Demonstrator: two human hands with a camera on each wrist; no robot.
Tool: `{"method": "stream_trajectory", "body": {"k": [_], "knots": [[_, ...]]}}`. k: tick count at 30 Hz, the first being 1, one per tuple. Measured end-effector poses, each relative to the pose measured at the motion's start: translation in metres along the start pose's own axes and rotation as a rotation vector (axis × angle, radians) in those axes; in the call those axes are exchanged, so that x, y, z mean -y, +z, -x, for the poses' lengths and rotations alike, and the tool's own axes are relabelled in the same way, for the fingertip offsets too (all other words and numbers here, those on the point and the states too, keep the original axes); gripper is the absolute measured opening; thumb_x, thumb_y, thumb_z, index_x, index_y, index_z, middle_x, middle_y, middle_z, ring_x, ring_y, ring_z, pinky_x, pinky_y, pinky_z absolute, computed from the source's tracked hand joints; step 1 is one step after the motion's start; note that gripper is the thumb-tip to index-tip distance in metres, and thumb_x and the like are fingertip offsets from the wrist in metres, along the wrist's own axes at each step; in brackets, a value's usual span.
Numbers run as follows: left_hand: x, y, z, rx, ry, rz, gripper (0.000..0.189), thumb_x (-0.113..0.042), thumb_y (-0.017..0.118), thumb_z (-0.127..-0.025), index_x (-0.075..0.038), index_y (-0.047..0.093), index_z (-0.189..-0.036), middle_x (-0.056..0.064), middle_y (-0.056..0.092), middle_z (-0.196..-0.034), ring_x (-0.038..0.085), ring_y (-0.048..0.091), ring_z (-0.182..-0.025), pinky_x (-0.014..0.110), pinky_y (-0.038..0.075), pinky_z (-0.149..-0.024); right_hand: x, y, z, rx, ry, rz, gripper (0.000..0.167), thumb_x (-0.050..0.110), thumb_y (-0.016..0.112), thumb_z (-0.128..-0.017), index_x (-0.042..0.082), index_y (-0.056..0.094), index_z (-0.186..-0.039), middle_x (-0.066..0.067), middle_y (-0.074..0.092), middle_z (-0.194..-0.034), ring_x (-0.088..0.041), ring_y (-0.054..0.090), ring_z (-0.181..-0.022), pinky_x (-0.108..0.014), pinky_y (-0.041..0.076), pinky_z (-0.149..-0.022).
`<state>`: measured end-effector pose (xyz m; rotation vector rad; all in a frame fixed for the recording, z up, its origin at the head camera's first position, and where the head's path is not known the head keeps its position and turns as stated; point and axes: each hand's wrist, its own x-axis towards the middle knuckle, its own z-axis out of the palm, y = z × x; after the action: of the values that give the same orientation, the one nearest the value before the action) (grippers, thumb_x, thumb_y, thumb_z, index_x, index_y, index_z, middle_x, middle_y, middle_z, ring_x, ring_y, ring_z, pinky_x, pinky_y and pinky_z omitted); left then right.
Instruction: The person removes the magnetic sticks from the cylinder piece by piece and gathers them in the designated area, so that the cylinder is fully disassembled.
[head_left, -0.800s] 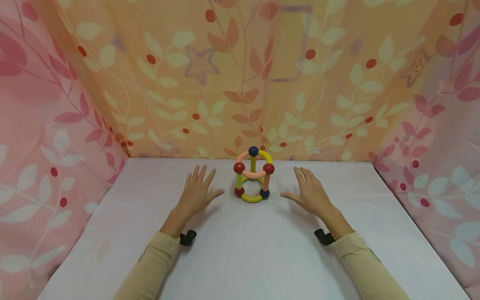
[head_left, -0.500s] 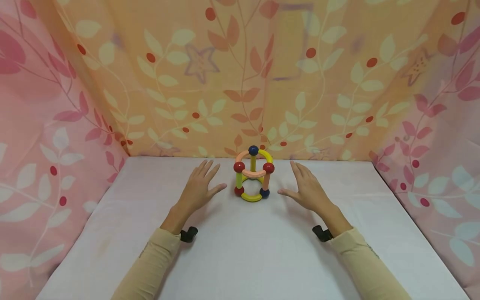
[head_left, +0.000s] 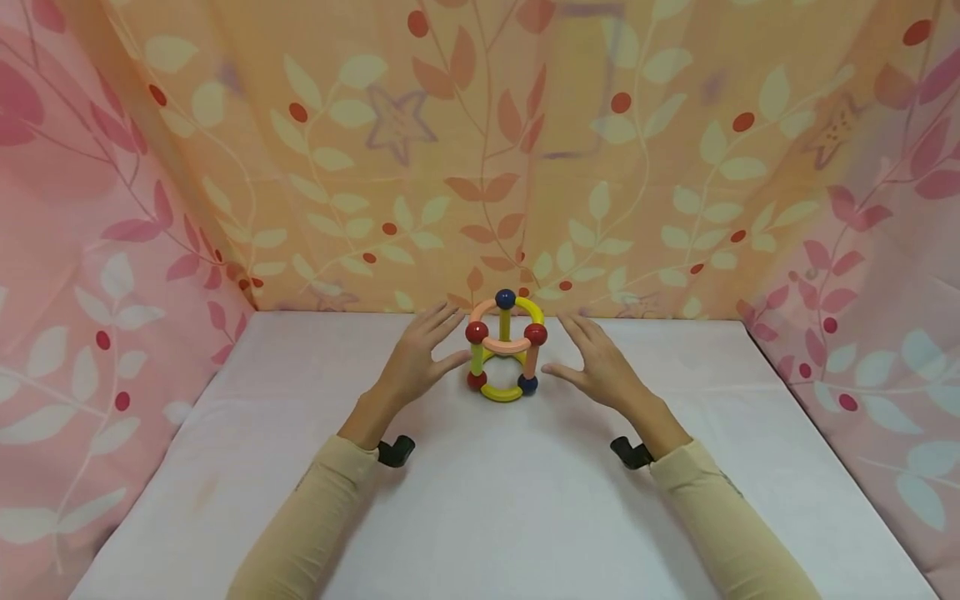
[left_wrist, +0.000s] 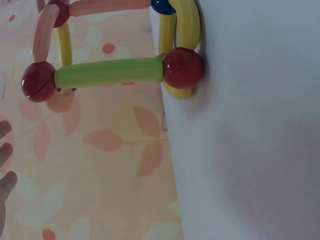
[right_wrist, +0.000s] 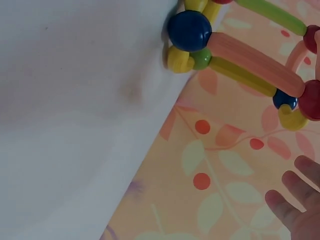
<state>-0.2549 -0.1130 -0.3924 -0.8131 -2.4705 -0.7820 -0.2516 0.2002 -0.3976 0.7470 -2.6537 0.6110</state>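
A drum-shaped toy frame of magnetic rods and balls (head_left: 506, 345) stands upright on the white table, near its back edge. Curved pink and yellow rods form its two rings; straight uprights, one of them a green rod (left_wrist: 110, 73), join red and blue balls. Just left of it is my left hand (head_left: 415, 358), fingers extended and spread, thumb tip close to the green rod; contact cannot be told. On the other side my right hand (head_left: 606, 367) faces it with straight fingers, a small gap from the pink upright (right_wrist: 256, 64). Neither hand grips anything.
The white cloth-covered table (head_left: 495, 500) stretches in front of the toy. Behind it hangs an orange leaf-patterned curtain (head_left: 487, 167), with pink patterned cloth (head_left: 60, 275) at the sides. A black wrist camera (head_left: 397, 451) is worn on the left wrist, another black camera (head_left: 630, 453) on the right.
Both hands have moved inward and slightly forward, narrowing the gaps to the toy frame from either side. The toy stays where it was.
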Motion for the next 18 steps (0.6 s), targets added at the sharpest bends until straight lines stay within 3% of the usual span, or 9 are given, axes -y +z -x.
{"method": "stream_trajectory", "body": {"k": [8, 18], "knots": [[-0.008, 0.018, -0.017, -0.018, 0.079, 0.075, 0.057, -0.025, 0.077, -0.083, -0.005, 0.059, -0.134, 0.013, 0.057, -0.140, 0.031, 0.045, -0.138, 0.054, 0.037, -0.111, 0.004, 0.003, -0.010, -0.034, -0.053, -0.081, 0.087, 0.029, 0.081, -0.079, 0.014, 0.035, -0.151, -0.014, 0.046, -0.146, -0.037, 0.045, -0.133, -0.057, 0.041, -0.106], [-0.021, 0.038, -0.031, -0.068, 0.252, 0.085, 0.043, -0.024, 0.079, -0.082, -0.004, 0.070, -0.119, 0.011, 0.070, -0.121, 0.031, 0.058, -0.124, 0.049, 0.042, -0.109, 0.004, 0.009, -0.018, -0.128, -0.191, -0.092, 0.069, 0.015, 0.081, -0.078, 0.000, 0.051, -0.139, -0.018, 0.056, -0.136, -0.035, 0.053, -0.126, -0.050, 0.047, -0.102]]}}
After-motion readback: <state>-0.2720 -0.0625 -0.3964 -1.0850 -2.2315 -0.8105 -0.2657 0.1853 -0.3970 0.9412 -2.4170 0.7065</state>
